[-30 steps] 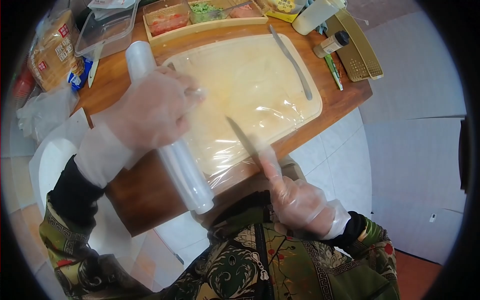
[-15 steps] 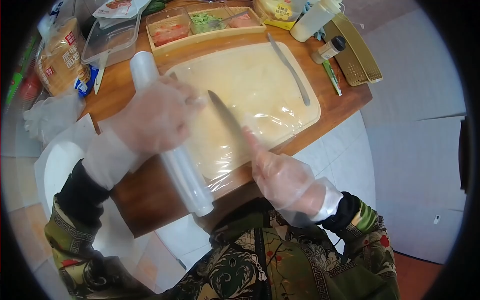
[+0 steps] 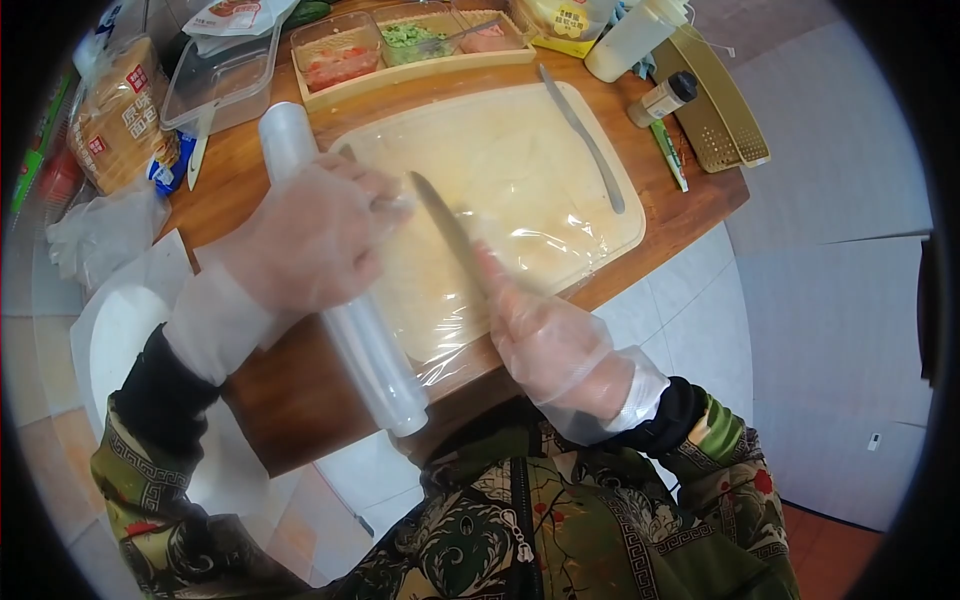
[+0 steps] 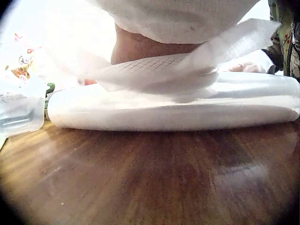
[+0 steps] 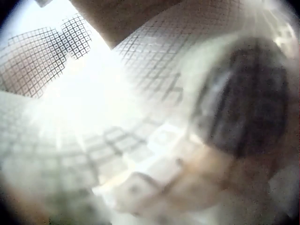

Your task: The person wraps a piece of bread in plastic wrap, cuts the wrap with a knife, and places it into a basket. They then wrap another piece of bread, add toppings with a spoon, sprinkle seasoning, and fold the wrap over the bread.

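Wrapping the right hand [image 3: 550, 345] round the knife [image 3: 437, 215], slanting it leftward over the cutting board [image 3: 490, 130] toward the left hand [image 3: 305, 235], bunched, hold unclear, over the film roll [image 3: 375, 365] along the board's left edge.

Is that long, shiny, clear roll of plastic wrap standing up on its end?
No, the clear roll of plastic wrap lies on its side on the brown wooden table.
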Tool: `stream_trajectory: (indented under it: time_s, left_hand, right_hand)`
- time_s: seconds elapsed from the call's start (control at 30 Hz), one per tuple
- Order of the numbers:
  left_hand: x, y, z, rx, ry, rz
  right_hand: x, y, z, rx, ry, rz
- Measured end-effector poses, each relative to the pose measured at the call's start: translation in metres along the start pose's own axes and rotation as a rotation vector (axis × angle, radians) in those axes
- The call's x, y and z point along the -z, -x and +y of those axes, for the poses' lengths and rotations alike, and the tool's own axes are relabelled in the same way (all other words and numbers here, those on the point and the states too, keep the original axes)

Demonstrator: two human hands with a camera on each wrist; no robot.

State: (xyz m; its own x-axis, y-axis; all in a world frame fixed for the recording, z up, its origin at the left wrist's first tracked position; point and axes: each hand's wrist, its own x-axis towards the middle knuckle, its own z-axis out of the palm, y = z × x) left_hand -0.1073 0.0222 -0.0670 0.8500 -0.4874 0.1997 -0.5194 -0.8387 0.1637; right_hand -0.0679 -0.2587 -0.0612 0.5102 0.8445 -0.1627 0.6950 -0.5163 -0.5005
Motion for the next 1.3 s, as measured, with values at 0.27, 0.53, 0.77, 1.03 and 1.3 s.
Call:
stream_trajectory:
  time_s: [0.27, 0.53, 0.77, 1.03, 1.3]
  left_hand:
    - [0.003, -0.001, 0.004, 0.046, 0.008, -0.027]
    - [0.001, 0.000, 0.002, 0.044, 0.036, -0.026]
    - [0.004, 0.000, 0.005, 0.076, 0.009, -0.092]
    - [0.005, 0.001, 0.004, 0.082, -0.009, -0.105]
    - [0.010, 0.000, 0.004, 0.041, -0.009, -0.108]
  right_hand:
    - [0.001, -0.006, -0.007, -0.037, 0.086, -0.006]
    - [0.007, 0.014, -0.016, -0.086, 0.135, -0.100]
    - [0.003, 0.044, -0.013, -0.053, 0.137, -0.112]
    - [0.014, 0.075, -0.012, -0.059, 0.107, -0.147]
    - [0.055, 0.101, 0.035, -0.220, -0.244, -0.045]
